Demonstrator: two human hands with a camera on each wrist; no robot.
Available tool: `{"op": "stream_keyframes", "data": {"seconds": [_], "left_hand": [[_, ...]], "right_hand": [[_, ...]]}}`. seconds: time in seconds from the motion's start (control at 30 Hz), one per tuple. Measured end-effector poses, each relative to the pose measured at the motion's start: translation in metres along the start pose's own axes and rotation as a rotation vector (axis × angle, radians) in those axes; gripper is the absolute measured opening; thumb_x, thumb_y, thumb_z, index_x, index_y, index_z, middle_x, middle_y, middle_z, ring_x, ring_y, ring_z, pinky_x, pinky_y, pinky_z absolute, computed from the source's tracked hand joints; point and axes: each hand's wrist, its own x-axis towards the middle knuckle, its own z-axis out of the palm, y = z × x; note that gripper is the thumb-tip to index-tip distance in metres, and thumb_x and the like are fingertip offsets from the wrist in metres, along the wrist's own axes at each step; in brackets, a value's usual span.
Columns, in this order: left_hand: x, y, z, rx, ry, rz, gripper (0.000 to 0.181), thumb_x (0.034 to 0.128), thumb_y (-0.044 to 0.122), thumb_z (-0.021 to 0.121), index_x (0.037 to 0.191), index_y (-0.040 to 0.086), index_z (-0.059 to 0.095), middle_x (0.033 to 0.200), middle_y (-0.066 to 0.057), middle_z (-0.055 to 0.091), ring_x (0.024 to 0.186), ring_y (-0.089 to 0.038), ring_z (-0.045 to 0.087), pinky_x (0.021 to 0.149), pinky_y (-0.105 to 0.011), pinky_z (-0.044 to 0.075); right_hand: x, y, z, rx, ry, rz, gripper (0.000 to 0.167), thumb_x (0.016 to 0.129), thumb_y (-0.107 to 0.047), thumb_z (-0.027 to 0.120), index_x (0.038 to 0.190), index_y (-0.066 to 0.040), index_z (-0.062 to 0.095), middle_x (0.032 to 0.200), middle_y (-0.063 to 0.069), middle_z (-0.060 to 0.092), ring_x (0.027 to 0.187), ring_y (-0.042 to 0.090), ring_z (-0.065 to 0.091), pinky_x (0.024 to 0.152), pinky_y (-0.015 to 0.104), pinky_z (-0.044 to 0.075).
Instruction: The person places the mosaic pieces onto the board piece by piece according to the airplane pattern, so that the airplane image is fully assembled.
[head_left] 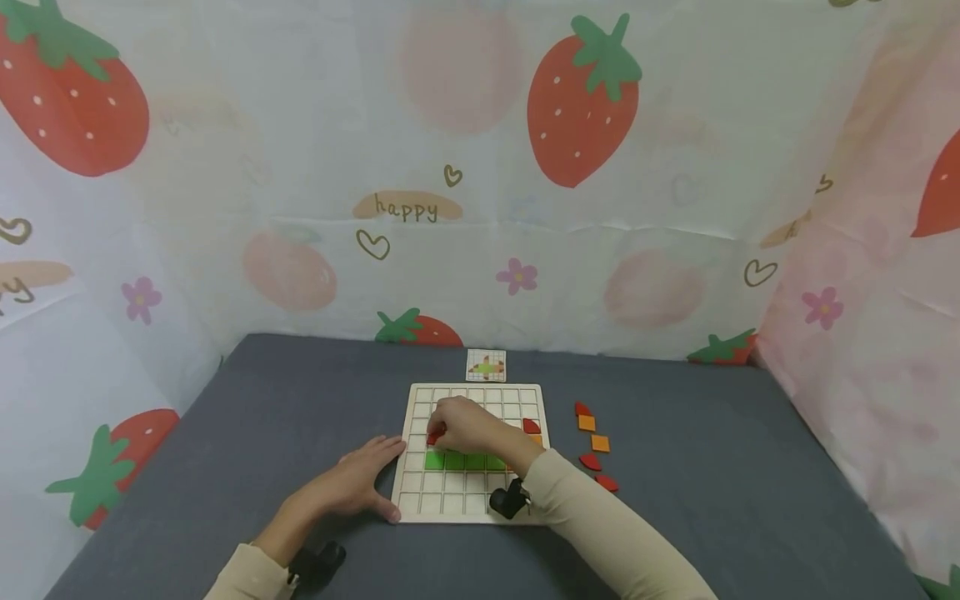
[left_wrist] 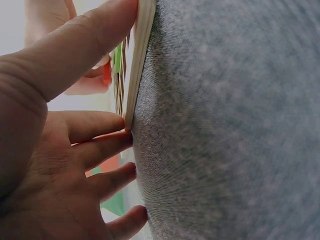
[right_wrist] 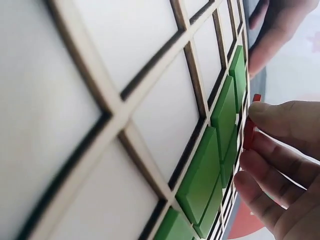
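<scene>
Your head view is bright and even, with the pale curtain (head_left: 322, 100) softly lit and a diffuse shadow on the bench (head_left: 712, 467) beneath the right sleeve (head_left: 622, 533); the light's source lies out of sight. Of your 2 wrist views, the left shows fingers (left_wrist: 97, 125) dim against a washed-out background, the bench's grain blurring rightward; the right renders the nearest squares of the board (right_wrist: 55, 130) soft, the green tiles (right_wrist: 197, 170) crisper.
</scene>
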Motion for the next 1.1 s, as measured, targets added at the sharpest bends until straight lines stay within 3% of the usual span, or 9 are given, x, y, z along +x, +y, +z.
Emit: {"op": "stream_keyframes", "data": {"seconds": [0.43,0.6,0.87,1.1], "left_hand": [[-0.001,0.002,-0.001,-0.002,-0.008,0.000,0.099,0.0677,0.031,0.087,0.146,-0.003,0.038,0.154,-0.022,0.035,0.145,-0.048,0.023,0.108,-0.070,0.023],[-0.001,0.002,-0.001,0.006,-0.005,0.003,0.099,0.0674,0.032,0.087,0.146,-0.004,0.038,0.154,-0.023,0.035,0.145,-0.048,0.023,0.108,-0.070,0.023],[0.000,0.002,-0.001,-0.008,-0.012,-0.020,0.101,0.0667,0.031,0.087,0.147,-0.003,0.037,0.155,-0.022,0.034,0.146,-0.047,0.022,0.109,-0.069,0.021],[-0.001,-0.001,0.001,-0.001,-0.009,-0.011,0.101,0.0664,0.032,0.087,0.147,-0.003,0.037,0.155,-0.022,0.034,0.146,-0.047,0.022,0.110,-0.068,0.021]], "right_hand": [[0.001,0.000,0.003,-0.015,0.004,-0.019,0.013,0.088,-0.011,0.068,0.097,-0.012,0.078,0.094,0.000,0.069,0.084,0.009,0.060,0.074,0.020,0.050],[-0.006,0.000,-0.003,0.055,0.012,0.010,0.017,0.091,-0.013,0.065,0.103,-0.009,0.076,0.101,0.003,0.068,0.088,0.012,0.062,0.076,0.023,0.051],[-0.035,0.019,-0.020,0.148,0.078,0.049,0.022,0.093,-0.012,0.062,0.110,-0.003,0.073,0.105,0.008,0.067,0.094,0.020,0.062,0.082,0.033,0.052],[-0.073,0.044,-0.037,0.166,0.155,0.123,0.022,0.092,-0.013,0.065,0.110,-0.003,0.073,0.102,0.006,0.067,0.090,0.019,0.062,0.076,0.029,0.052]]}}
